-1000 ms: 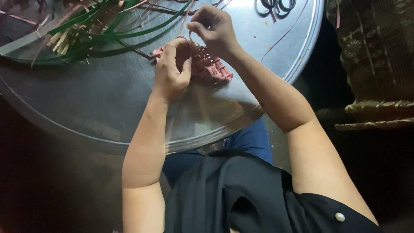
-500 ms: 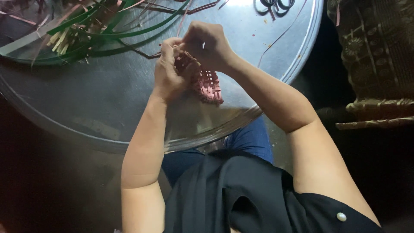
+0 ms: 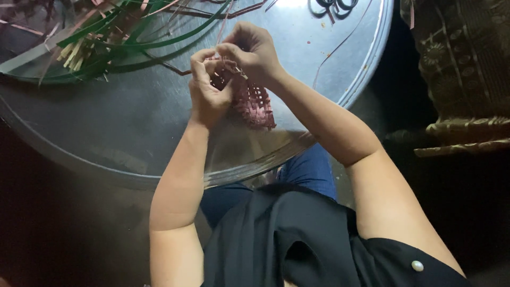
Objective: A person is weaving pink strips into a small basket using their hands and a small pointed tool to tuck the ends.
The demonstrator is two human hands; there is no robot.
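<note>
Now both hands' fingers (image 3: 210,56) pinch a small pink woven basket (image 3: 254,101) over the metal tray (image 3: 133,138).

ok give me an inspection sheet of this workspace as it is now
surface: round metal tray, shiny, with small specks near its far edge.
job's things: small pink woven piece, held above the tray between both hands.
clutter: green strips and pale sticks piled far left; thin reddish strips; dark loops at the far edge.
grips: left hand and right hand both pinch the woven piece.
cables: nothing seen.
surroundings: dark; patterned fabric on the right; black top and blue trousers below.
</note>
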